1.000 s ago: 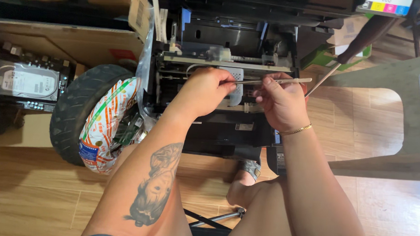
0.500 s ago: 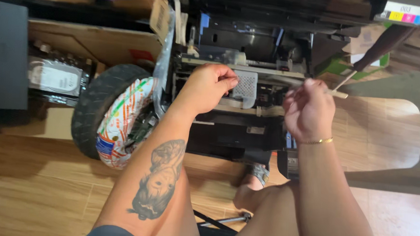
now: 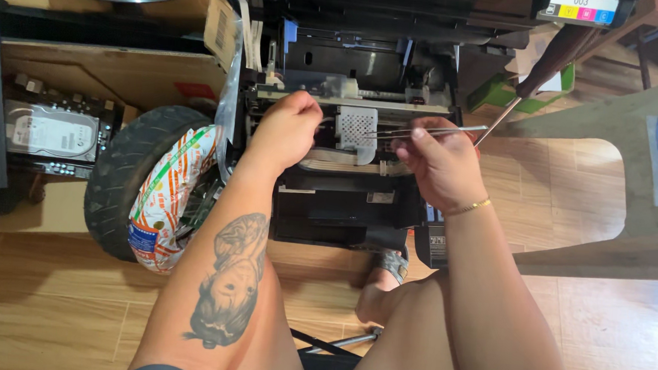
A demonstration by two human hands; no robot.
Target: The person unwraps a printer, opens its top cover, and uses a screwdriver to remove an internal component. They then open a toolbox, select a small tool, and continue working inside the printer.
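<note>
On the wooden floor, an opened black printer sits in the middle. Left hand is curled closed on its metal rail. Right hand pinches thin metal tweezers, tips at the white perforated part. Left of the printer leans a small tyre.

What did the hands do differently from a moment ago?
The right hand had drawn back to the right with the tweezers out of sight; now it has come back toward the printer's white part, tweezers pointing left. The left hand stayed gripping the inside. The small tyre did not move.
</note>
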